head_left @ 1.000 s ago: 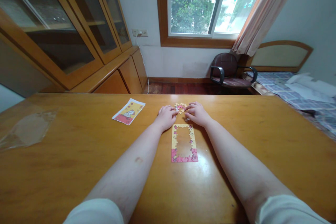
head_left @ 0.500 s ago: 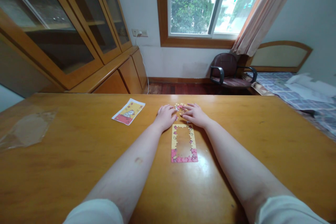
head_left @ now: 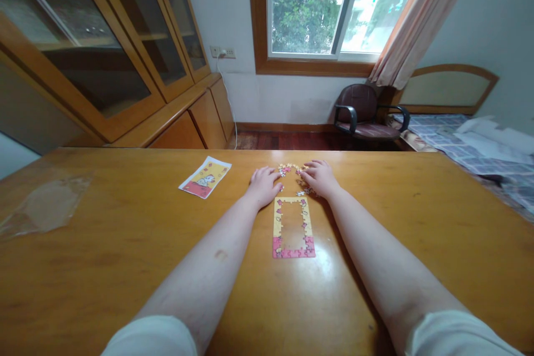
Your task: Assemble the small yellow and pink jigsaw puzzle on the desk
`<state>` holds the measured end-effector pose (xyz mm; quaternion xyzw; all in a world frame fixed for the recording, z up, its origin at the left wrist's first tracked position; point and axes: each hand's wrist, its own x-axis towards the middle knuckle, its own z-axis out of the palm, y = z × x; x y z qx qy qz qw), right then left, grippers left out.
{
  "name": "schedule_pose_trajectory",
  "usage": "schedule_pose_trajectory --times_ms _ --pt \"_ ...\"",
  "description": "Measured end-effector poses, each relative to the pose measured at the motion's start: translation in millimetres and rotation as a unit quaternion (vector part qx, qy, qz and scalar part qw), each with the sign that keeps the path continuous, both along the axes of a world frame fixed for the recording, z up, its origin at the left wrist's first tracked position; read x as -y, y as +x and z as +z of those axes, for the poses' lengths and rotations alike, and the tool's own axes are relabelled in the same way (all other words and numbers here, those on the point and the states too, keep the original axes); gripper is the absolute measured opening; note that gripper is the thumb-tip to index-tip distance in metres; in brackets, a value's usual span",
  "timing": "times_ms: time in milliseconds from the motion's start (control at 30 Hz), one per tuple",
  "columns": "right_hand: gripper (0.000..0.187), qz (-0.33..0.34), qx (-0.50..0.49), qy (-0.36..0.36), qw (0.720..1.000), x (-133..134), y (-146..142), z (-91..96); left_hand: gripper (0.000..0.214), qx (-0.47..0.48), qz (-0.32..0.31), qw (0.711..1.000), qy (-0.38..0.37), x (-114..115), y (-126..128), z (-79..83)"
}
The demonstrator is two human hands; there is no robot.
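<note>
Loose jigsaw pieces [head_left: 287,169], yellow, pink and white, lie in a scattered group between my two hands. My left hand [head_left: 264,186] rests at the left side of the group, fingers apart, with a few pieces near its fingertips. On the other side my right hand [head_left: 320,179] has its fingers spread over and against pieces, partly hiding them. Nearer to me lies a joined jigsaw border [head_left: 277,228], a rectangle yellow at the far part and pink at the near end, with bare table showing inside it.
A picture card [head_left: 204,177] with a white animal on yellow and pink lies left of my left hand. Farther left is a clear plastic bag [head_left: 48,203]. The wooden table [head_left: 125,267] ends at its far edge, beyond which stands an armchair [head_left: 361,111].
My right hand has moved to the right, and pieces have spread rightward with it, opening a gap in the group. My left hand has stayed nearly still.
</note>
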<state>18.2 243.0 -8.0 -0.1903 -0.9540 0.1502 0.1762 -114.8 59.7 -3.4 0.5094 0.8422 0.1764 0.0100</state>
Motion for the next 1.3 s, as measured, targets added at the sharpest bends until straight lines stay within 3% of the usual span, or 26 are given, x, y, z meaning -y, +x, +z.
schedule_pose_trajectory --times_ms 167,400,633,833,1000,1133,1300 --pt "0.030 -0.041 0.007 0.011 0.999 2.5 -1.3 -0.2 0.032 -0.001 0.020 0.999 0.034 0.0 0.0 2.0" --pt "0.029 0.052 0.063 0.007 0.997 13.1 -0.4 4.5 0.031 -0.001 0.043 0.998 0.056 1.2 -1.7 5.2" --pt "0.030 -0.040 0.047 0.014 0.998 5.6 -3.3 -2.9 0.031 -0.004 0.042 0.997 0.060 0.3 -2.1 3.2" --pt "0.025 0.021 0.030 0.009 0.999 7.2 -2.8 -3.5 0.030 0.004 0.038 0.997 0.069 0.2 -2.0 3.2" --pt "0.023 -0.002 0.011 0.003 1.000 8.2 -2.4 -0.7 0.030 0.005 0.033 0.997 0.070 0.0 -2.6 2.3" --pt "0.021 0.054 0.041 0.006 0.998 15.7 -2.1 3.0 0.032 0.009 0.009 0.998 0.060 0.4 -1.0 2.6" --pt "0.024 0.096 0.025 0.007 0.995 18.0 -3.3 4.5 0.032 0.018 -0.075 0.997 0.020 2.0 4.1 5.0"
